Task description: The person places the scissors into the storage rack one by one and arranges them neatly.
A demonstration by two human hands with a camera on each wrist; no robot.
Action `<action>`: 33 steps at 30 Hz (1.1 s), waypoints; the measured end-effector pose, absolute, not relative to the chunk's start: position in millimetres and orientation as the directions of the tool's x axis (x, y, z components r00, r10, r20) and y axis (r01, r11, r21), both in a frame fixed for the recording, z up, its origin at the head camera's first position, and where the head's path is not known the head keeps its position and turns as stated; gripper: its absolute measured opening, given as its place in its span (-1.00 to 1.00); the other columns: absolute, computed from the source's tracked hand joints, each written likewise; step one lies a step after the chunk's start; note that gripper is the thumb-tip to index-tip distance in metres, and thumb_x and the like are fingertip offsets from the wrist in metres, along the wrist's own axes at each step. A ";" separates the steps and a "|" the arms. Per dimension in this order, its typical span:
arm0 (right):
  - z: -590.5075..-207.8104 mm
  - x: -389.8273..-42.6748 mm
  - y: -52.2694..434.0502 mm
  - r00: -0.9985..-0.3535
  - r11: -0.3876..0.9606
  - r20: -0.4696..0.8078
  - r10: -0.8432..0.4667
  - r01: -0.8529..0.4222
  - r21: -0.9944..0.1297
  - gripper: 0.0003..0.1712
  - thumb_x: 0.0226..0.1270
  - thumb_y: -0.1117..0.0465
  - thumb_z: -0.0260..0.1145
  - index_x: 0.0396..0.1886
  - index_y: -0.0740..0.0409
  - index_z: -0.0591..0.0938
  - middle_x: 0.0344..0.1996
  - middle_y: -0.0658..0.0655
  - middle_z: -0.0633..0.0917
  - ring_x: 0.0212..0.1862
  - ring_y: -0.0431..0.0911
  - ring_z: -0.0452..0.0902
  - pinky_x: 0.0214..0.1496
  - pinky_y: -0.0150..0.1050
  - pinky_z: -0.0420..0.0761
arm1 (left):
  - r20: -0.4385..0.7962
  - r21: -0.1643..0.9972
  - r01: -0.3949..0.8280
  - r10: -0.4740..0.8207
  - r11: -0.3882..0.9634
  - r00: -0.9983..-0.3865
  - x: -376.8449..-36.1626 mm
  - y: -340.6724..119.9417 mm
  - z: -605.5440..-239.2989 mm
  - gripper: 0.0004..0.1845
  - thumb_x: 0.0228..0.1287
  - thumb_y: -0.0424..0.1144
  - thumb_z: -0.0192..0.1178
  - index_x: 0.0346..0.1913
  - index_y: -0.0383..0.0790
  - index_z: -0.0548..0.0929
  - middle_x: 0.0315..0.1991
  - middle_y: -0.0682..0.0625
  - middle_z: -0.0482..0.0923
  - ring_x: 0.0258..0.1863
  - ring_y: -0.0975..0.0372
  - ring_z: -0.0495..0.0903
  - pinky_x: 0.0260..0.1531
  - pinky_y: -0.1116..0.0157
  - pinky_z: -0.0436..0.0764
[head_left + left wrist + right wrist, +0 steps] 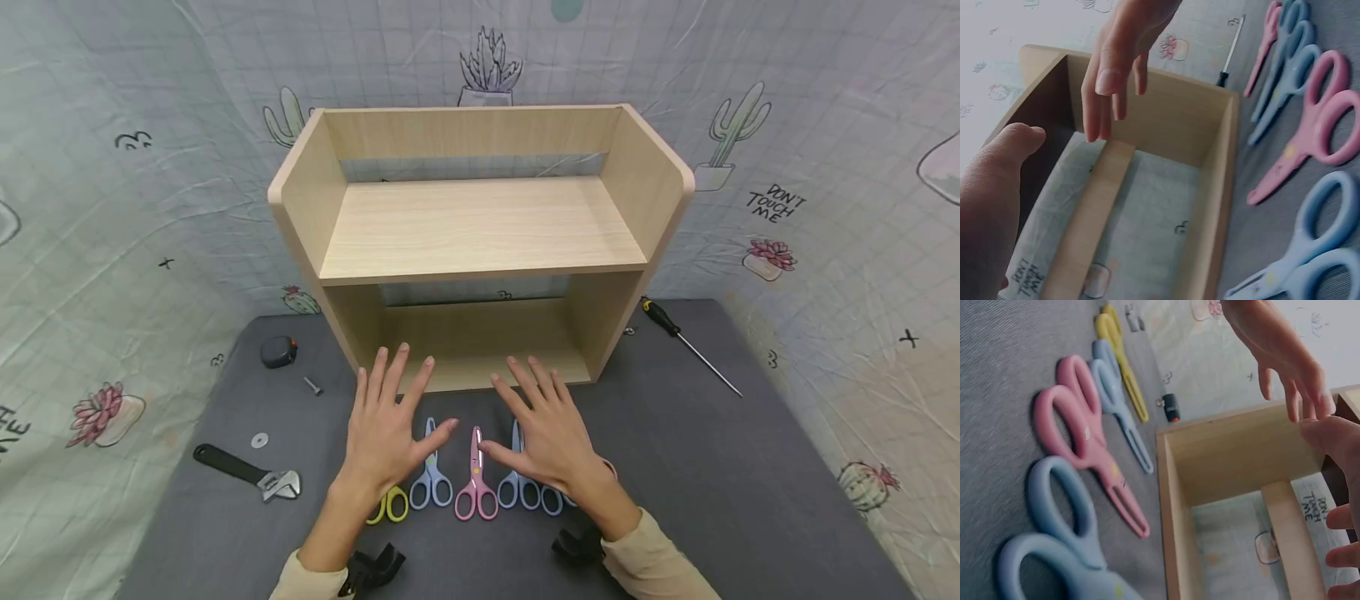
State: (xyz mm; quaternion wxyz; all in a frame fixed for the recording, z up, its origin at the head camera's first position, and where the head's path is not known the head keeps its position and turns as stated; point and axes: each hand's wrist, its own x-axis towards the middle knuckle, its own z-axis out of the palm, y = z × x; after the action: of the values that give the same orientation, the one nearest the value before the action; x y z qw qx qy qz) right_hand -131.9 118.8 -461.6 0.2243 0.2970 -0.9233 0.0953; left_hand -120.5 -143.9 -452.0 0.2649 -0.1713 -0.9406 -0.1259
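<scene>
Hands [386, 433] over scissors [476, 479], shelf [480, 242] ahead

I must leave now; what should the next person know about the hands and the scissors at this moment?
Left hand: open, fingers spread, hovering above the scissors, holding nothing.
Right hand: open, fingers spread, also holding nothing.
Scissors lie in a row on the grey mat before the wooden shelf: yellow pair, blue pair, pink pair, more blue pairs partly under the right hand.
Done: nothing on either shelf level.
Left: all scissors are still on the mat.
</scene>
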 end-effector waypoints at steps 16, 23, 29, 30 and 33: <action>-452.9 -133.9 93.0 -0.721 0.792 0.475 -0.504 -0.605 -0.079 0.06 0.08 -0.51 0.24 0.49 -0.05 0.38 0.42 0.17 0.43 0.44 0.15 0.32 0.38 0.18 0.39 | 0.760 0.143 0.411 0.166 0.900 -0.628 -139.0 -159.6 -414.1 -0.11 0.32 0.52 -0.26 0.42 -0.07 0.43 0.43 -0.30 0.30 0.43 -0.27 0.26 0.27 -0.39 0.28; -451.8 -131.7 80.3 -0.748 0.778 0.438 -0.499 -0.609 -0.154 0.09 0.08 -0.50 0.28 0.52 -0.05 0.31 0.37 0.15 0.45 0.39 0.14 0.37 0.34 0.17 0.42 | 0.839 0.187 0.450 0.097 0.873 -0.536 -152.5 -168.7 -393.5 -0.19 0.32 0.39 -0.02 0.39 -0.16 0.45 0.39 -0.37 0.25 0.36 -0.26 0.28 0.26 -0.27 0.34; -456.9 -128.5 68.8 -0.729 0.761 0.452 -0.515 -0.631 -0.150 0.08 0.06 -0.48 0.31 0.50 -0.03 0.34 0.33 0.14 0.48 0.35 0.13 0.42 0.29 0.12 0.46 | 0.867 0.233 0.454 0.027 0.860 -0.497 -162.0 -178.3 -383.6 -0.21 0.33 0.31 0.06 0.40 -0.21 0.41 0.39 -0.36 0.19 0.26 -0.27 0.28 0.13 -0.26 0.36; -458.3 -127.9 67.0 -0.724 0.758 0.454 -0.520 -0.636 -0.147 0.08 0.06 -0.48 0.31 0.49 -0.03 0.35 0.33 0.13 0.48 0.34 0.12 0.42 0.28 0.11 0.47 | 0.868 0.248 0.455 0.012 0.855 -0.496 -163.1 -179.6 -382.0 -0.22 0.33 0.29 0.07 0.40 -0.21 0.41 0.39 -0.35 0.18 0.26 -0.27 0.27 0.10 -0.26 0.37; -462.4 -125.4 61.0 -0.716 0.755 0.451 -0.533 -0.643 -0.128 0.06 0.05 -0.49 0.31 0.46 -0.02 0.39 0.32 0.10 0.49 0.32 0.09 0.43 0.25 0.08 0.49 | 0.869 0.301 0.467 -0.037 0.832 -0.494 -167.3 -183.4 -376.3 -0.25 0.33 0.24 0.10 0.40 -0.21 0.39 0.37 -0.32 0.17 0.26 -0.25 0.26 0.07 -0.22 0.42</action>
State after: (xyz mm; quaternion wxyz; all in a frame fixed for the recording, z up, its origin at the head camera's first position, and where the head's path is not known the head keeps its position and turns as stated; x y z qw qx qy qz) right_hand -125.4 61.0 -462.4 0.1976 0.3211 -0.9157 0.1393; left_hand -167.3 -183.4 -376.3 0.4860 -0.1301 -0.8244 -0.2592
